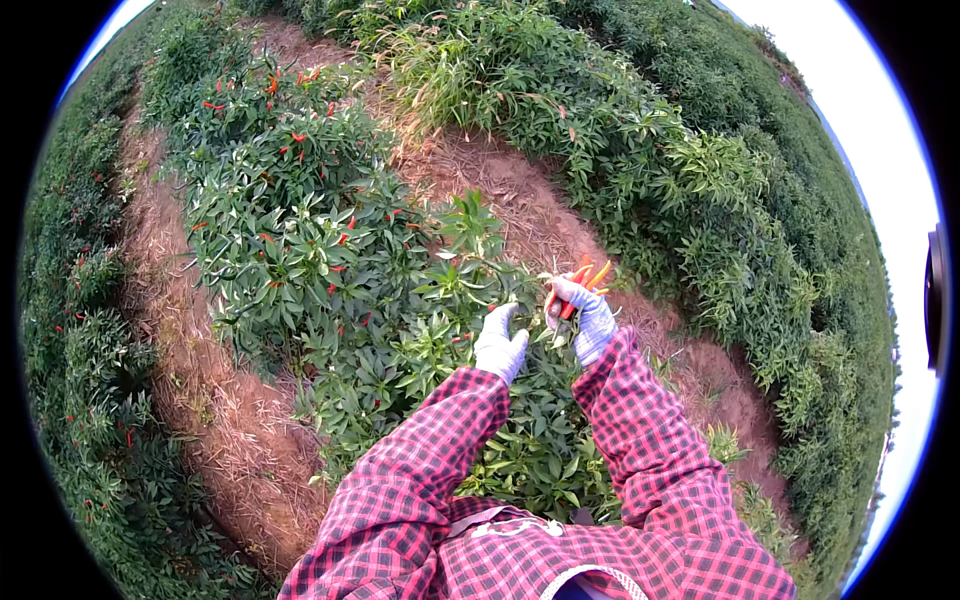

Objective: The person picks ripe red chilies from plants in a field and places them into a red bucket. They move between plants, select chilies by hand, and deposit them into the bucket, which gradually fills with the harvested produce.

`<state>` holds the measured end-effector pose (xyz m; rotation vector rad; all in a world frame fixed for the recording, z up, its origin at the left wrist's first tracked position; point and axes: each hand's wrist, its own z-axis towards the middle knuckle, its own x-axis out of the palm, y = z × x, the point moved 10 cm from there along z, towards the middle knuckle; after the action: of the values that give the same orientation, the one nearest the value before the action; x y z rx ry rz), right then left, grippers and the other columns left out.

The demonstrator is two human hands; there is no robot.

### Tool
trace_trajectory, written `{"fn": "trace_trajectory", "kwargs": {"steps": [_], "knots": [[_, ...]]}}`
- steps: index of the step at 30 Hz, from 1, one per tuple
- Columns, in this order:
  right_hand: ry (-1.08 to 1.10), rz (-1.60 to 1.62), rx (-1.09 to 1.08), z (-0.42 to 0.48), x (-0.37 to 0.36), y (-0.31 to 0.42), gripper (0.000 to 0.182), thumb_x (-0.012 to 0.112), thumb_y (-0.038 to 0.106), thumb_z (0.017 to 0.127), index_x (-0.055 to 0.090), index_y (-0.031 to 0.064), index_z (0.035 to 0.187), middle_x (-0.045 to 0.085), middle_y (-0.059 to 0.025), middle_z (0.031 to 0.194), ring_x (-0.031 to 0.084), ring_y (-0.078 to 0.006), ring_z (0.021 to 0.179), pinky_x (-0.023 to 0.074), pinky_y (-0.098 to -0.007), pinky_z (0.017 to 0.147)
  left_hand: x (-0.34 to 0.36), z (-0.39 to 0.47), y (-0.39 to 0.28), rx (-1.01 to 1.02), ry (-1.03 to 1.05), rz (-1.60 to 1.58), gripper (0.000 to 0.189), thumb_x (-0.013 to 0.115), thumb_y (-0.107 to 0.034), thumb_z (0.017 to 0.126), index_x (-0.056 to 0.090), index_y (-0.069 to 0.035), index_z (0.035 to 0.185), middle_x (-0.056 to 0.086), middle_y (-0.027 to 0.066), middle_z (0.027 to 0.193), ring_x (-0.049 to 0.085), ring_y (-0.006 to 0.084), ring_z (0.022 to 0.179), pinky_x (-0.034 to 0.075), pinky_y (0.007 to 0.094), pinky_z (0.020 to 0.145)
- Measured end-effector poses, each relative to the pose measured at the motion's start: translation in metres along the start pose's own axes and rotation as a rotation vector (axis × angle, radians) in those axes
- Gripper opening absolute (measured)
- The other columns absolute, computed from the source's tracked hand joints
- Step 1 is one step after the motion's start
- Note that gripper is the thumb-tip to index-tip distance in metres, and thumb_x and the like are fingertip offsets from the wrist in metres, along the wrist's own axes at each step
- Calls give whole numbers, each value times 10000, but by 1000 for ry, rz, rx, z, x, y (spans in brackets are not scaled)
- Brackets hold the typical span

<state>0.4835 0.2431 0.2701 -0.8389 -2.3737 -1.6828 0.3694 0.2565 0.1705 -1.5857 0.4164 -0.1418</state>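
My right hand (pixel 589 311), in a pale knitted work glove, is closed around a bunch of red and orange chili peppers (pixel 577 289). Their tips stick out past the thumb and fingers. To its left, my left hand (pixel 499 345), gloved the same way, reaches into the leaves of a chili plant (pixel 457 292). Its thumb and fingers are apart, close to a red pepper partly hidden at the fingertips; whether they touch it is unclear. More red peppers (pixel 343 238) hang among the green leaves ahead and to the left.
Bare soil paths strewn with dry straw run along the left (pixel 225 420) and right (pixel 517 187) of this row. Another pepper row (pixel 90 300) grows at far left. Dense green plants (pixel 720 195) line the right side, with a tuft of tall grass (pixel 442 75) at the top.
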Motion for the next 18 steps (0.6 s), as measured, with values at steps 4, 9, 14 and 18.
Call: {"fn": "trace_trajectory", "kwargs": {"steps": [4,9,14,18], "knots": [[101,-335,134,-46,13,-7,203,694,175,725,596,37,836,604,-36,720,564,-114,609,445,-236,560,-41,-32,-71,-227,145,-590,271,571,-124,845,534,-7,1086,579,20,911,538,85,799,456,232,731],[364,-666,71,-83,51,-19,207,705,182,708,641,36,839,611,1,742,545,-82,698,432,-261,674,-64,-68,-109,-132,264,-209,136,622,-104,805,599,-7,897,596,-2,792,540,77,704,453,221,662],[217,-1025,-238,-101,85,-31,254,661,231,701,607,31,847,599,-64,666,549,-131,602,443,-306,569,-110,-113,-171,401,-189,454,119,645,-5,676,582,-30,773,560,85,699,567,216,627,460,286,581],[58,-297,168,-111,82,-74,184,661,190,719,589,34,784,562,-23,611,554,-133,558,429,-265,485,-163,-151,-205,523,-561,547,86,624,-50,690,566,-46,753,534,82,697,545,229,633,451,324,587]]}}
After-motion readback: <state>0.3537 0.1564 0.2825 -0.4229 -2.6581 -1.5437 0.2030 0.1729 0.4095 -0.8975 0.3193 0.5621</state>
